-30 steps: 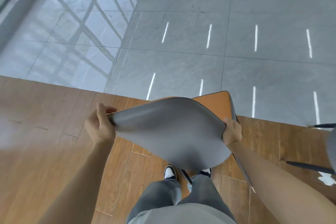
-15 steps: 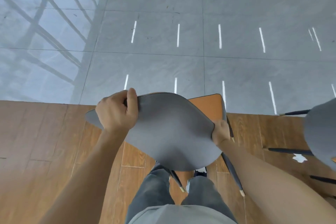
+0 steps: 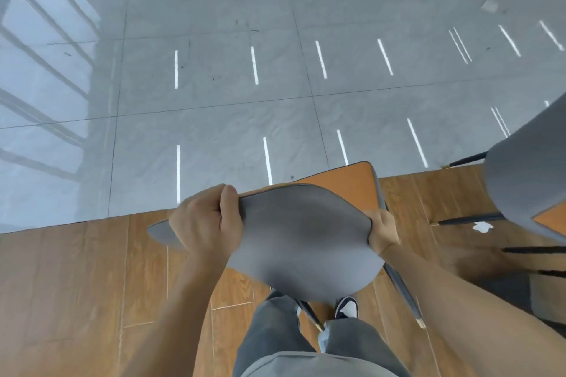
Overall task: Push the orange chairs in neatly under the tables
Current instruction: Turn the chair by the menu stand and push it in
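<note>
Chair (image 3: pixel 303 236) directly in front of the person, backrest toward them, orange seat pointing away toward the grey tabletop (image 3: pixel 214 86). Backrest runs left to right between the hands. Left hand (image 3: pixel 205 220) clamped on its upper left edge, right hand (image 3: pixel 381 231) clamped on the right edge, both equally near. Grey back, orange seat, dark thin legs. Second chair (image 3: pixel 530 180) at right.

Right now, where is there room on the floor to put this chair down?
Bare grey tile ahead of the held chair, and bare wood floor beside the left hand. Crowded past the right hand: a second chair stands there.
</note>
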